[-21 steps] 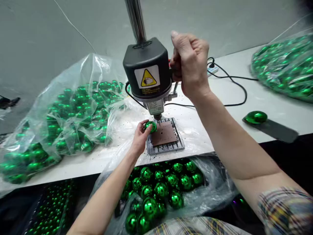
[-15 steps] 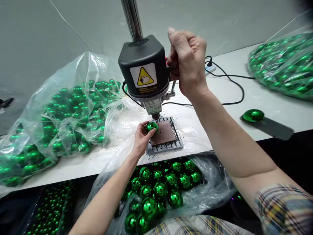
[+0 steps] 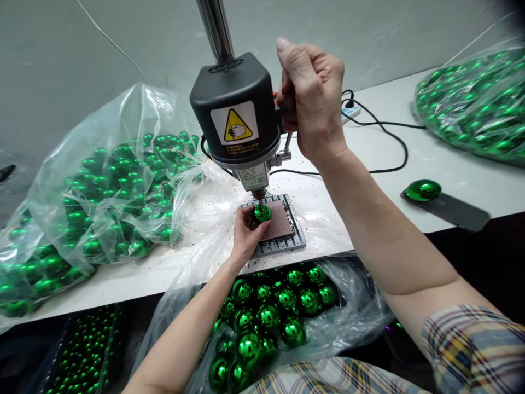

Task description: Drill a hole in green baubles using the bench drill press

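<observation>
A small bench drill press point(image 3: 235, 117) with a black head and a yellow warning label stands on a white table point(image 3: 410, 164). My left hand point(image 3: 246, 235) pinches a shiny green ball point(image 3: 261, 212) on the brown pad of the drill's base plate point(image 3: 283, 230), directly under the drill bit. My right hand point(image 3: 311, 98) is closed in a fist round the drill's feed handle at the right side of the head; the handle itself is mostly hidden by my fingers.
A clear bag of green balls point(image 3: 115, 186) lies left of the drill, another bag point(image 3: 471, 104) at the far right. An open bag of larger green balls point(image 3: 270, 317) sits below the table edge. A single green ball point(image 3: 422, 190) rests on a dark phone point(image 3: 455, 210). A black cable point(image 3: 385, 137) crosses the table.
My left hand has slid the green ball rightward from the plate's edge to under the bit. The drill head has come down toward it, my right hand staying on the handle.
</observation>
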Demonstrator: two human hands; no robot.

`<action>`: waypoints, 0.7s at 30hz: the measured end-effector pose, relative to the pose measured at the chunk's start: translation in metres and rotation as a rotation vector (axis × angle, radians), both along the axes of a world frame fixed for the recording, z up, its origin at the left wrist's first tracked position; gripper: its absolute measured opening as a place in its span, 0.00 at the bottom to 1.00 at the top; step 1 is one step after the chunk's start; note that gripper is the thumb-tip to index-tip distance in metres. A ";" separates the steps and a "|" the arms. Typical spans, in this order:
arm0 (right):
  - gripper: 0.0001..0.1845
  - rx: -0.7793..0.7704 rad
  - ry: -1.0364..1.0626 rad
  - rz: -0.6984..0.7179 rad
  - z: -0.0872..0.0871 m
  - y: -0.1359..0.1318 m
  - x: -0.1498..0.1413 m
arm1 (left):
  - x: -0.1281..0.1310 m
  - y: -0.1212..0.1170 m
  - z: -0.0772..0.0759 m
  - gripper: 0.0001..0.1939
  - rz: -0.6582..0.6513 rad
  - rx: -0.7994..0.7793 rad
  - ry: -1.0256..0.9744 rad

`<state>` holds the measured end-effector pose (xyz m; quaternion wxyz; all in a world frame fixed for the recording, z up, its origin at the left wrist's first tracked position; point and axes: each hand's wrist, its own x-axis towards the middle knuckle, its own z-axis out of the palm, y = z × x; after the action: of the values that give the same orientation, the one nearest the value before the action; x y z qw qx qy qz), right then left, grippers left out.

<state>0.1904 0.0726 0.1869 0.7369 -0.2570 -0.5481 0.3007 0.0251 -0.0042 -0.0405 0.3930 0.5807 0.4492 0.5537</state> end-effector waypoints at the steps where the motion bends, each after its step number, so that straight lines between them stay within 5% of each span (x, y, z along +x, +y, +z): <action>1: 0.35 -0.005 -0.003 -0.007 0.000 0.000 0.000 | 0.001 -0.002 0.001 0.27 -0.009 0.001 0.013; 10: 0.35 -0.024 -0.003 -0.004 0.002 -0.003 -0.001 | 0.008 -0.007 0.002 0.24 -0.010 0.003 0.054; 21: 0.28 0.194 0.064 0.001 -0.015 -0.038 -0.002 | 0.005 -0.006 -0.005 0.26 -0.041 0.015 0.030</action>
<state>0.1885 0.0350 0.1721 0.7754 -0.1745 -0.5509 0.2544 0.0302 -0.0102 -0.0452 0.3932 0.6011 0.4387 0.5400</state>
